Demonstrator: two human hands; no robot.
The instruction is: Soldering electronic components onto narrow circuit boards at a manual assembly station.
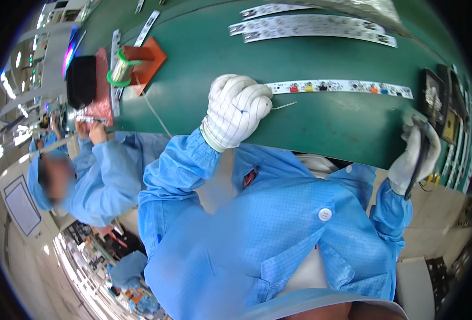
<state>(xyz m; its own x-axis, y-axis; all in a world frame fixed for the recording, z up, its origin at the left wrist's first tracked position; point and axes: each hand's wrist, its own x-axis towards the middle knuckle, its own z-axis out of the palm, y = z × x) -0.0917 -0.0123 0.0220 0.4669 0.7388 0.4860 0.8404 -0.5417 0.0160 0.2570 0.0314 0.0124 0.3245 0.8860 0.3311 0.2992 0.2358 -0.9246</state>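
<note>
My left hand [238, 112], in a white glove, is closed over the left end of a white circuit board strip [345, 87] lying on the green bench. A short length of solder wire [284, 105] sticks out to the right of that fist. At the right, my gloved right hand [416, 152] is wrapped round the black handle of a soldering iron [420, 160], beside a dark iron stand [434, 96]. The iron's tip is blurred. Tiny red, yellow, black, orange and blue parts sit along the strip.
A green-rimmed solder spool [121, 66] hangs on an orange holder [153, 58] at the left. More board strips [316, 28] lie at the back, near a clear plastic bag [364, 10]. A yellow sponge [449, 127] is by the stand. To the left sits a co-worker [97, 181] in blue.
</note>
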